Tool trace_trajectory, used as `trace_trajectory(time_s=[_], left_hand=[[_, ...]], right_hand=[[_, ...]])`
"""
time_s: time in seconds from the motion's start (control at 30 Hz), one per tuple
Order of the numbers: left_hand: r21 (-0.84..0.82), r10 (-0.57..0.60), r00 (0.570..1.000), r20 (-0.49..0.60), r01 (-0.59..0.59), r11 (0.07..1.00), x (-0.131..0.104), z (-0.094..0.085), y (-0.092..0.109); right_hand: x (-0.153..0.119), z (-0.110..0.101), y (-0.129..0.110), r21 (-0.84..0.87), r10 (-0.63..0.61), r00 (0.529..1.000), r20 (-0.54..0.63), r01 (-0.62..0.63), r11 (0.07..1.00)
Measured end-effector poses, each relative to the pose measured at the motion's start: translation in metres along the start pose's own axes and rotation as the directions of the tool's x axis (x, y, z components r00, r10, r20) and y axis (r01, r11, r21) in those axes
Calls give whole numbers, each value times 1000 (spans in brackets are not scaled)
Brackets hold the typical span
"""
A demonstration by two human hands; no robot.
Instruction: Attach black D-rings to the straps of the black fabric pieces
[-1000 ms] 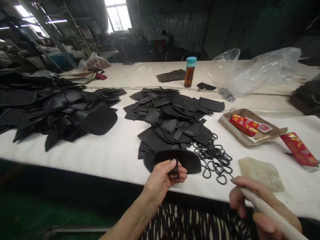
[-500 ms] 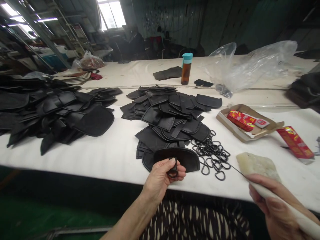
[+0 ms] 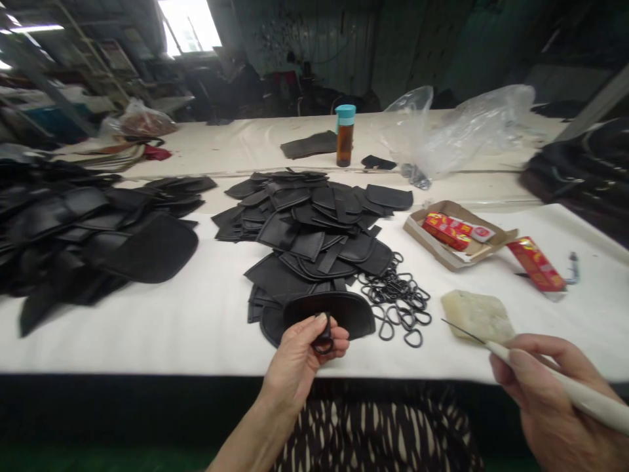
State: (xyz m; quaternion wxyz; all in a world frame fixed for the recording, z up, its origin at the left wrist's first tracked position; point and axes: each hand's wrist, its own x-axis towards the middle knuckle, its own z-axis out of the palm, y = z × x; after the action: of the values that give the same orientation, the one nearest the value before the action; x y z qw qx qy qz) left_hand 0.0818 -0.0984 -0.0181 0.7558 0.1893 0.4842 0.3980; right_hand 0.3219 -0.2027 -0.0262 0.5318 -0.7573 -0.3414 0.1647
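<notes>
My left hand [image 3: 305, 347] is closed, thumb over fingers, pinching a short black strap folded through a black D-ring [image 3: 324, 347]. The strap seems to belong to the curved black leather flap [image 3: 354, 313] just behind my fingers, which rests against the pile. My right hand [image 3: 550, 387] grips a white-handled awl-like tool [image 3: 580, 393] with a thin dark tip. That tip points left, in front of a pale yellowish block [image 3: 476, 313]; whether it touches the block I cannot tell. Loose black D-rings [image 3: 403, 295] lie in a heap between my hands.
A pile of black leather flaps [image 3: 295, 242] lies ahead, with another pile [image 3: 142, 249] to the left. An open cardboard box [image 3: 457, 259] holds red packets; one red packet [image 3: 535, 262] lies beside it. Behind stand a bottle [image 3: 345, 141] and clear plastic bags [image 3: 472, 141].
The view has swung to the right. My right hand has brought the tool's tip back from beside the D-rings to in front of the pale block. My left hand keeps its pinch.
</notes>
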Motion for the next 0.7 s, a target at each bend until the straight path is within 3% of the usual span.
trace_trajectory(time_s=[0.13,0.33,0.53,0.7], left_hand=[[17,-10,998,-68,12,1000,2,10,-2],[33,-74,992,-103,78,996,12,26,-9],[67,-43,983,-178,56,996,13,32,-7],[108,-42,978,-202,65,992,12,37,-5]], right_hand=[[9,-5,-17,-37,11,997,-73,-14,999],[22,-8,-21,-209,-145,978,-151,112,972],[34,-7,-11,-342,-265,954,-138,205,917],[41,-5,-12,-323,-202,977,-74,168,931]])
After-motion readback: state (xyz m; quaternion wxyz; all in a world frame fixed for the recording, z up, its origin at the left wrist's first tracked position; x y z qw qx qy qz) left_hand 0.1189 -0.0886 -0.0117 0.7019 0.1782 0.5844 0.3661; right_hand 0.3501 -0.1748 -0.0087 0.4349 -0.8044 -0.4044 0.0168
